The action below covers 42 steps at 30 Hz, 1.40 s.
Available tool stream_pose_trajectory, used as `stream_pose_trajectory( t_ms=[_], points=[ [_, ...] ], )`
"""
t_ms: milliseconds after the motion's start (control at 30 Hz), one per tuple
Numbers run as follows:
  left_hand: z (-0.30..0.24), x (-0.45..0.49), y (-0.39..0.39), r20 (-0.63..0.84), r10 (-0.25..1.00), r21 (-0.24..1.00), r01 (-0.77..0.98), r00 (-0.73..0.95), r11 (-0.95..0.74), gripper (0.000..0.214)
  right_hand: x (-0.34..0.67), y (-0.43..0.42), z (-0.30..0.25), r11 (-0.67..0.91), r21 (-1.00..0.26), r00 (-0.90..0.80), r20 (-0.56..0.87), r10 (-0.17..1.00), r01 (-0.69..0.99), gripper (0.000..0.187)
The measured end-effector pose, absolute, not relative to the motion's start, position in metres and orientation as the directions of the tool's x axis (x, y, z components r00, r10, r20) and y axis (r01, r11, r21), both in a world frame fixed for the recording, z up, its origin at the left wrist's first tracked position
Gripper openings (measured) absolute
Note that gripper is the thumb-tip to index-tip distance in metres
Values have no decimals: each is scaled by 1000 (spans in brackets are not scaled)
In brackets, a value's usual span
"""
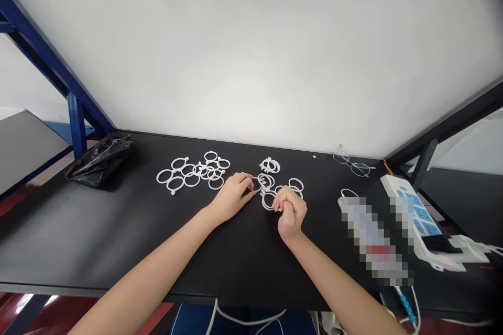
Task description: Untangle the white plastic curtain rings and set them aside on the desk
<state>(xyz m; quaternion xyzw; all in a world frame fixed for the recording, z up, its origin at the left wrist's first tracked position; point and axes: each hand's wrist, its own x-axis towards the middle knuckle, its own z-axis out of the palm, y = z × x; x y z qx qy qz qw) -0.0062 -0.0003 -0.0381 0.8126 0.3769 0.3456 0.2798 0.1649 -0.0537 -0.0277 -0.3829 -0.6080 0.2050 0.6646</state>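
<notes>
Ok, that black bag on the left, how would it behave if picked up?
Probably floppy: the bag lies crumpled and slumped on the table. Its glossy film looks thin, so likely light and a bit slippery.

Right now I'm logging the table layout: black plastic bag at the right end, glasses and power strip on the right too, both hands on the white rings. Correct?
No. The head view shows the black plastic bag at the left end, not the right. The glasses and power strip are on the right, and the left hand and right hand are on the white rings.
</notes>
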Motion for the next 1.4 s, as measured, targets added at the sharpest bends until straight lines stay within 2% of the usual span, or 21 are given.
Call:
stream_pose_trajectory(
  t_ms=[100, 233, 400, 500, 567, 700, 833, 1033, 1233, 1400],
  points=[
    [-35, -7, -2, 344, 809, 741, 391, 477, -545, 10, 167, -54, -26, 631, -749, 185, 662, 726, 202, 30],
    [-28, -6, -5, 318, 843, 840, 283, 433, -462, 15, 167, -54, -25, 625, -752, 186, 658, 729, 209, 30],
    [-22, -5, -6, 215, 885, 949, 127, 412, -289, 19, 165, -56, -24, 647, -731, 158, 680, 716, 218, 31],
    [-21, -3, -6, 140, 882, 990, -47, 450, -133, 22, 165, -57, -24, 650, -728, 153, 684, 714, 221, 31],
    [-19, -2, -5, 88, 884, 988, -154, 460, -18, 24, 165, -57, -24, 649, -727, 157, 684, 713, 224, 31],
    [-14, -2, -4, 5, 892, 958, -257, 453, 125, 27, 165, -56, -23, 652, -723, 160, 689, 707, 229, 31],
    [-11, -2, -3, -52, 857, 886, -372, 513, 276, 23, 166, -56, -23, 671, -709, 154, 704, 693, 218, 31],
    [-9, -2, -5, -66, 815, 821, -433, 576, 373, 25, 167, -56, -24, 672, -698, 133, 712, 690, 246, 32],
    [-8, -1, -10, -58, 800, 857, -381, 598, 347, 29, 168, -55, -24, 595, -757, 145, 643, 752, 269, 30],
    [-10, 4, -15, -96, 794, 858, -355, 600, 372, 32, 167, -55, -22, 490, -808, 87, 542, 836, 328, 10]
  ],
)
